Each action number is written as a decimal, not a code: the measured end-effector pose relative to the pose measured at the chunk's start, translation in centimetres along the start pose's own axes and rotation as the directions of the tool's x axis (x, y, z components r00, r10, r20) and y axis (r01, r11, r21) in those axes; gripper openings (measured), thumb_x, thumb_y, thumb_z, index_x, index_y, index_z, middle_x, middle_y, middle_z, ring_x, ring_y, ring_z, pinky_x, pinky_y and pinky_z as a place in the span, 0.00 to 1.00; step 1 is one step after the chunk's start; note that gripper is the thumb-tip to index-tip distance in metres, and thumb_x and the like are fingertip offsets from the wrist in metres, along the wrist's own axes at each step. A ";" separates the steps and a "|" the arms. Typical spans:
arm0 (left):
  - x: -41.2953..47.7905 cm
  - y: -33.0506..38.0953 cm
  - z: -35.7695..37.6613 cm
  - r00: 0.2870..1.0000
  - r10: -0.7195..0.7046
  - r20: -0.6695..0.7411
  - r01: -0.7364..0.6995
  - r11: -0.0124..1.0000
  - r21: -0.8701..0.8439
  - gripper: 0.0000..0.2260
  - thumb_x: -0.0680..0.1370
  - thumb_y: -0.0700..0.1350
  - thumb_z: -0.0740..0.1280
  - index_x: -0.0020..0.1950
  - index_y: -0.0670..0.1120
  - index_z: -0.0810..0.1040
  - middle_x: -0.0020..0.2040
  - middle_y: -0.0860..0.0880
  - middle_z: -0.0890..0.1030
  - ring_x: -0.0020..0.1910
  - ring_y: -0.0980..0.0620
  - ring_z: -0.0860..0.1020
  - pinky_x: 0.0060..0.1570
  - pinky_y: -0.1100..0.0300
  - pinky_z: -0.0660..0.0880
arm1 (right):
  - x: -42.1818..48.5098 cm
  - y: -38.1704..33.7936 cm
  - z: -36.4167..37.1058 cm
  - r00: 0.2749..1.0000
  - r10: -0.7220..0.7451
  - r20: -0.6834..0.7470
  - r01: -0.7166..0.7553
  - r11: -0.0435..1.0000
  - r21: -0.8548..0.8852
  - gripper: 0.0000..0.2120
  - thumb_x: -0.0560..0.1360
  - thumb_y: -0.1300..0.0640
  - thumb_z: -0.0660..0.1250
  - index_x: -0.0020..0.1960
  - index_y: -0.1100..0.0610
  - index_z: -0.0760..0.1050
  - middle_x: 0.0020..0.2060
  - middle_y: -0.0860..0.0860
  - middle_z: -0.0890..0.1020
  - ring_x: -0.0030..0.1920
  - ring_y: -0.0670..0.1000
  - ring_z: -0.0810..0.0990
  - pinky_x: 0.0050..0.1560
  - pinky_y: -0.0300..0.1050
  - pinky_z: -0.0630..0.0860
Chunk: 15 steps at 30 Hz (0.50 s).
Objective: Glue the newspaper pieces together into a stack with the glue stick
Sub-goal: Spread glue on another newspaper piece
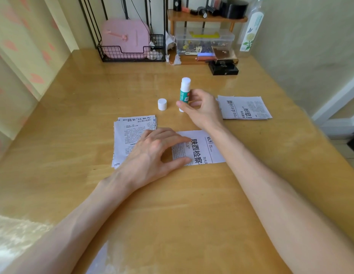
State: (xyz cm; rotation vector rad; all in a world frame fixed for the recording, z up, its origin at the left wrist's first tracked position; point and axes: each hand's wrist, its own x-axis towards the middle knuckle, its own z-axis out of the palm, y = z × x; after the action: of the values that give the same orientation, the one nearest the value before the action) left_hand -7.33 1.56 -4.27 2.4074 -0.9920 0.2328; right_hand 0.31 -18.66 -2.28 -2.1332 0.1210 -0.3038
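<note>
Along the near edge of the surface (182, 224) there is a broad stretch of bare wood, crossed only by the two forearms. Just beyond it, toward the middle, a headline newspaper piece (201, 149) lies flat. The left hand (150, 153) rests on it with an open grip, fingers spread, and the thumb and forefinger tips press on the sheet's left part. The palm also covers part of a stack of newspaper pieces (130, 133) touching that sheet on the left-edge side.

Farther in, the glue stick (184, 91) stands upright and uncapped near the middle. The right hand (201, 109) has a loose grip on it, thumb on the lower tube and curled fingers at its side. Its white cap (162, 104) stands just beside it, apart. A second pile of newspaper pieces (245, 108) lies close to the right edge.

Open wood follows, then the far edge holds a wire basket (132, 54), a clear box (203, 40), a black box (223, 69) and a bottle (251, 26).
</note>
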 end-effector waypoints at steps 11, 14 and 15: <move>-0.2 -0.8 -0.7 0.997 -0.005 -0.073 0.009 0.998 0.063 0.21 0.78 0.64 0.68 0.65 0.54 0.82 0.61 0.56 0.81 0.62 0.52 0.77 0.60 0.55 0.68 | -4.0 -1.7 -1.8 0.999 -0.026 0.041 0.017 0.980 0.197 0.12 0.78 0.52 0.77 0.56 0.57 0.80 0.41 0.48 0.88 0.41 0.44 0.87 0.44 0.36 0.80; -0.2 -1.1 -0.8 0.996 -0.025 -0.081 0.030 0.998 0.057 0.21 0.77 0.64 0.69 0.64 0.54 0.83 0.61 0.56 0.81 0.63 0.52 0.77 0.62 0.52 0.70 | -5.4 -1.8 -3.1 0.998 0.012 -0.063 0.008 0.953 0.301 0.10 0.77 0.48 0.77 0.53 0.54 0.83 0.40 0.48 0.87 0.40 0.43 0.83 0.45 0.40 0.78; -0.2 -1.3 -0.9 0.996 -0.037 -0.082 0.041 0.998 0.047 0.21 0.77 0.64 0.69 0.63 0.54 0.83 0.61 0.57 0.81 0.63 0.52 0.77 0.62 0.50 0.71 | -5.8 -2.0 -3.6 0.994 0.033 -0.104 0.006 0.935 0.355 0.09 0.77 0.49 0.78 0.51 0.54 0.84 0.40 0.47 0.86 0.39 0.41 0.81 0.44 0.38 0.76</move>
State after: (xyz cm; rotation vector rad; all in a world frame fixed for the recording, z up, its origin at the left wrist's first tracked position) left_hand -6.54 2.90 -4.12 2.4379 -0.9123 0.3408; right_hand -6.23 -19.29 0.24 -1.7564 0.1326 -0.4018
